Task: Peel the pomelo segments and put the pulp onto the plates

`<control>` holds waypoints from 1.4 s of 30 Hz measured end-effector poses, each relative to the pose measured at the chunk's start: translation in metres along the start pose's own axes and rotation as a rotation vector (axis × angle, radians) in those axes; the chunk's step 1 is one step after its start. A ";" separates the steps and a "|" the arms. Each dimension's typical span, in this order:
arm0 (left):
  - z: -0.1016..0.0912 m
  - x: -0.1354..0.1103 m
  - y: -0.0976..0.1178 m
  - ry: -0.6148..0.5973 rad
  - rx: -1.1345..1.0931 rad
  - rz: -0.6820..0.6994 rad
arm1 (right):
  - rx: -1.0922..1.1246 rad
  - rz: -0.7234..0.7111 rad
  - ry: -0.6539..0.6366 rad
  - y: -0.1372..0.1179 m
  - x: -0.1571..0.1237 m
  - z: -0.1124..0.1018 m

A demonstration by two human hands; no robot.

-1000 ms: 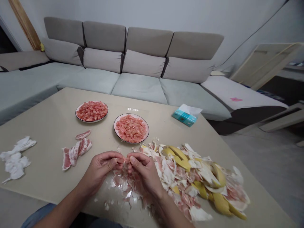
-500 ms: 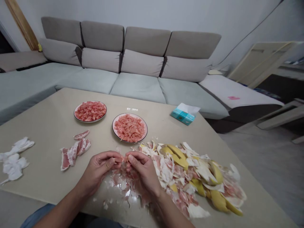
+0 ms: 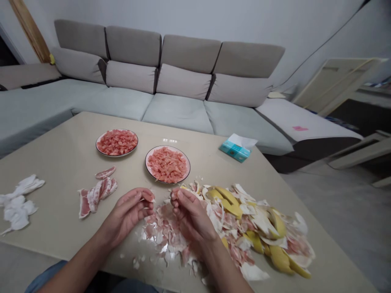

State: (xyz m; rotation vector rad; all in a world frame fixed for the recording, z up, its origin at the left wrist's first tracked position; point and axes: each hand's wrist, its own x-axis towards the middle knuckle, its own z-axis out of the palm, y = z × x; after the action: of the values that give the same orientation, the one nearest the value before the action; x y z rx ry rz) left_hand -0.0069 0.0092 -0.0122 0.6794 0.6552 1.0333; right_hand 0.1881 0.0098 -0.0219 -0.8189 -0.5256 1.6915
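My left hand (image 3: 130, 213) and my right hand (image 3: 191, 215) hover a short gap apart over a litter of pink and white pomelo scraps (image 3: 165, 236) at the table's near edge. The left hand's fingers are curled, pinching a small whitish scrap of membrane at their tips. With its fingertips pressed together, the right hand pinches a small pomelo piece. Just beyond the hands stands a plate of peeled pink pomelo flesh (image 3: 167, 164). A second such plate (image 3: 117, 142) sits further left.
A big heap of yellow peel and white pith (image 3: 256, 224) lies to the right. Unpeeled pomelo segments (image 3: 96, 193) lie to the left, crumpled white tissues (image 3: 18, 203) at the far left. A teal tissue pack (image 3: 236, 149) sits near the beige table's (image 3: 61, 158) far right edge; a grey sofa (image 3: 171, 93) stands behind.
My hands, which were together on one pomelo piece, have drawn apart, each keeping a bit pinched. The view has shifted slightly.
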 end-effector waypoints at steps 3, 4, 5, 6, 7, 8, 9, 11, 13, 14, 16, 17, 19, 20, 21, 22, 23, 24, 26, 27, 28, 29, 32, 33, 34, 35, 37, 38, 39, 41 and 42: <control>0.004 0.000 -0.003 -0.011 0.050 -0.049 | 0.004 0.046 -0.037 0.007 0.000 0.001; 0.004 -0.001 -0.004 0.002 0.098 -0.060 | 0.002 0.055 -0.045 0.009 0.000 0.001; 0.005 -0.001 -0.005 0.017 0.163 -0.058 | -0.002 0.062 -0.052 0.012 0.001 0.000; 0.005 -0.001 -0.007 0.031 0.235 -0.048 | -0.011 0.067 -0.059 0.014 0.001 0.000; 0.005 -0.001 -0.008 0.044 0.305 -0.033 | -0.025 0.069 -0.064 0.016 0.001 -0.001; 0.005 -0.001 -0.010 0.056 0.366 -0.018 | -0.047 0.069 -0.070 0.018 0.001 -0.001; 0.004 -0.001 -0.011 0.063 0.414 -0.012 | -0.077 0.065 -0.074 0.020 0.000 -0.001; 0.003 0.000 -0.012 0.056 0.471 -0.018 | -0.155 0.042 -0.078 0.022 -0.001 -0.001; 0.002 0.000 -0.013 0.041 0.523 -0.005 | -0.235 0.012 -0.073 0.023 -0.002 -0.001; 0.002 -0.001 -0.013 0.046 0.561 0.028 | -0.267 -0.003 -0.065 0.023 -0.002 0.000; 0.001 -0.001 -0.012 0.080 0.669 0.136 | -0.315 -0.028 -0.044 0.022 -0.002 0.000; 0.001 -0.002 -0.012 0.102 0.731 0.191 | -0.333 -0.036 -0.034 0.022 -0.002 0.000; 0.002 -0.003 -0.011 0.134 0.833 0.272 | -0.369 -0.050 -0.025 0.023 -0.002 -0.001; 0.003 -0.004 -0.010 0.140 0.864 0.288 | -0.391 -0.059 -0.026 0.023 -0.002 -0.001; 0.003 -0.004 -0.010 0.145 0.882 0.292 | -0.412 -0.067 -0.027 0.023 -0.003 -0.001; 0.004 -0.004 -0.009 0.152 0.893 0.293 | -0.431 -0.075 -0.025 0.024 -0.003 -0.001; 0.005 -0.005 -0.008 0.161 0.904 0.293 | -0.450 -0.082 -0.021 0.024 -0.003 0.000; 0.005 -0.005 -0.008 0.174 0.917 0.298 | -0.465 -0.087 -0.013 0.024 -0.004 0.000; 0.006 -0.005 -0.007 0.197 0.949 0.318 | -0.487 -0.098 0.009 0.024 -0.005 0.002; 0.007 -0.005 -0.007 0.204 0.967 0.334 | -0.498 -0.107 0.018 0.024 -0.006 0.003; 0.006 -0.005 -0.008 0.208 0.986 0.351 | -0.510 -0.117 0.026 0.024 -0.006 0.004; 0.006 -0.005 -0.008 0.206 1.007 0.368 | -0.524 -0.124 0.030 0.024 -0.006 0.004; 0.005 -0.005 -0.010 0.197 1.067 0.418 | -0.555 -0.130 0.042 0.025 -0.006 0.005; 0.004 -0.005 -0.010 0.192 1.084 0.430 | -0.562 -0.129 0.044 0.025 -0.005 0.005; 0.004 -0.005 -0.011 0.184 1.102 0.436 | -0.568 -0.128 0.047 0.025 -0.005 0.005; 0.004 -0.006 -0.011 0.176 1.118 0.436 | -0.575 -0.129 0.051 0.025 -0.005 0.006; 0.005 -0.006 -0.010 0.164 1.137 0.425 | -0.596 -0.143 0.065 0.025 -0.005 0.006; 0.005 -0.006 -0.010 0.157 1.134 0.414 | -0.607 -0.156 0.075 0.024 -0.005 0.006; 0.005 -0.006 -0.009 0.150 1.122 0.400 | -0.613 -0.166 0.083 0.023 -0.005 0.006; 0.004 -0.005 -0.008 0.138 1.084 0.371 | -0.592 -0.162 0.084 0.022 -0.004 0.005; 0.003 -0.004 -0.008 0.136 1.071 0.361 | -0.562 -0.147 0.078 0.022 -0.004 0.004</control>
State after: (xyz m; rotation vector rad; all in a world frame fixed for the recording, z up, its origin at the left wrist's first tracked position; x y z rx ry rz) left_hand -0.0019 0.0022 -0.0157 1.7126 1.2503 1.0145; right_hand 0.1713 0.0002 -0.0333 -1.2071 -1.0052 1.3816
